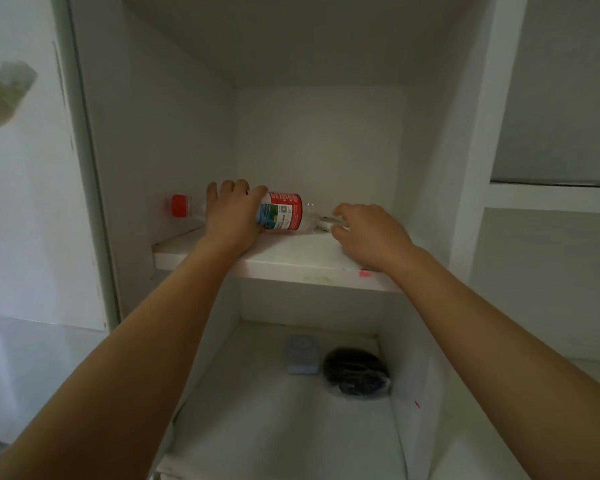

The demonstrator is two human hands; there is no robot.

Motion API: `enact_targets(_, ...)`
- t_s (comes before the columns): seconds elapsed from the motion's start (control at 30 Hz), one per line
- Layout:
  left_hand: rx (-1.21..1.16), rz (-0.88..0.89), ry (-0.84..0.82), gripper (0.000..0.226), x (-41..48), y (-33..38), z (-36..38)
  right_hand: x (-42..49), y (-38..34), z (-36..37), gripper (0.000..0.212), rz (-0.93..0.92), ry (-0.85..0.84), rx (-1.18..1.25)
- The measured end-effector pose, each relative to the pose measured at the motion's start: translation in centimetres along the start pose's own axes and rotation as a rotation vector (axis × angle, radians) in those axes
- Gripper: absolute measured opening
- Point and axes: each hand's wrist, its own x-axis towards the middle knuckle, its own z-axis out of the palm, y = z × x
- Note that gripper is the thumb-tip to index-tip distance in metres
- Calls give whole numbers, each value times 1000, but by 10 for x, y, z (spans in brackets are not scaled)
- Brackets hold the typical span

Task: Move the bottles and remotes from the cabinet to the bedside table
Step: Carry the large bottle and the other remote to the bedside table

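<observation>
Left hand [234, 213] clamps lying bottle [278, 216]; right hand [368, 233] loosely curled near shelf edge [291, 268].

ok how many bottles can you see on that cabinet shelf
1. A clear bottle with a red cap lies on its side on the shelf, under the left hand. More could be hidden behind the hands.

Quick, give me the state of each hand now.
Left hand: closed around the lying bottle.
Right hand: fingers curled at a white object on the shelf; grasp cannot be told.
</observation>
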Motion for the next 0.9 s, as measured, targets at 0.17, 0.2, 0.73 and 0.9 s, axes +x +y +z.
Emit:
enact_targets(0.17, -17, -8, 29, 62, -1, -1, 0, 37, 5, 2, 37, 119, -212, -49)
enact_targets(0.2, -19, -12, 30, 63, -1, -1, 0, 43, 7, 4, 36, 140, -252, -66)
enact_targets(0.73, -110, -56, 46, 62, -1, 0, -2, 46, 9, 13, 29, 212, -254, -116)
enact_targets(0.9, -136, -63, 44, 62, -2, 0, -2, 39, 7, 9, 27, 207, -207, -86)
